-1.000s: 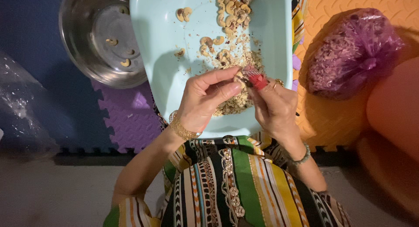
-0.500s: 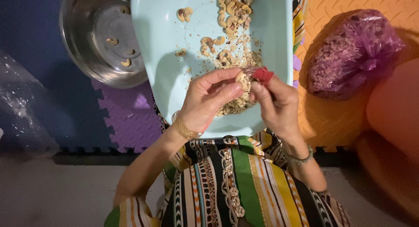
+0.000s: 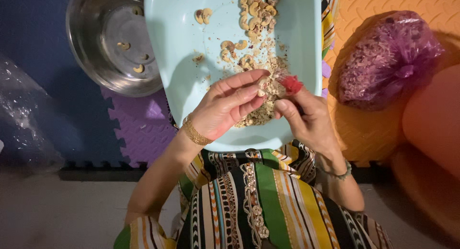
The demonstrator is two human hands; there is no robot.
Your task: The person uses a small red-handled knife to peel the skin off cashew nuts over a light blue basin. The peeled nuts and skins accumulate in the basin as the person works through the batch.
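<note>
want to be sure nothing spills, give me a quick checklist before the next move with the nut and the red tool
1. Nut pinched in the left hand fingertips: ok.
2. Right hand has a grip on the red tool: ok.
3. Both hands over the light blue tray, so bits fall inside: ok.
4. Steel bowl beside the tray, holding a few nuts: ok.
5. Tool's edge against the nut: cannot tell.
6. Purple bag tied shut: ok.

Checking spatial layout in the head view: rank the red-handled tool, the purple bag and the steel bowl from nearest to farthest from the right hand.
1. Red-handled tool: held in the right hand itself, over the tray.
2. Purple bag: to that hand's right, on the orange mat.
3. Steel bowl: far left, beyond the left hand.
</note>
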